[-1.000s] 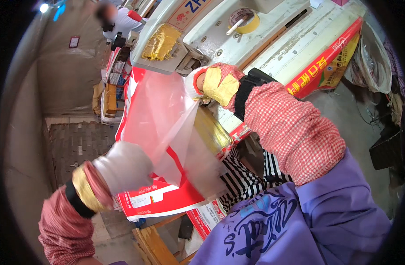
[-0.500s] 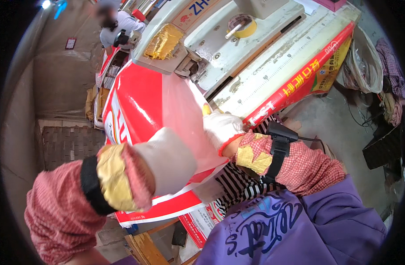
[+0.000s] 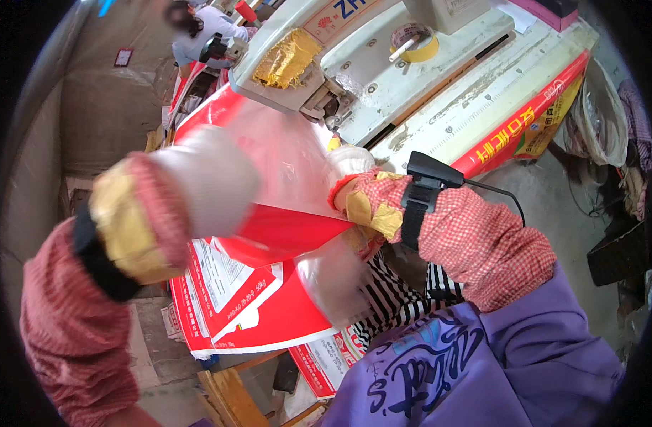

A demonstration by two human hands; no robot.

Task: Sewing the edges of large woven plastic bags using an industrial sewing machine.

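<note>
A red and white printed plastic sack spreads before me, with a pale translucent band across its upper part. Its far edge lies by the presser area of a large pale sewing machine. My right hand, in a white glove with yellow on a fingertip, is closed on the sack's edge just below that area. My left hand, also gloved, is over the sack's left part; motion blur and the glove's cuff hide its fingers. More printed red and white sack material hangs below, towards my lap.
A roll of yellow tape rests on the machine bed, with a white stick on it. A red and yellow printed strip covers the table's front edge. White bag hangs at right. Wooden frame stands below. Another person is at back left.
My left hand has moved left and up, and the sack's near part has lifted and folded, showing printed sack material beneath. My right hand has moved slightly up, staying at the sack's edge.
</note>
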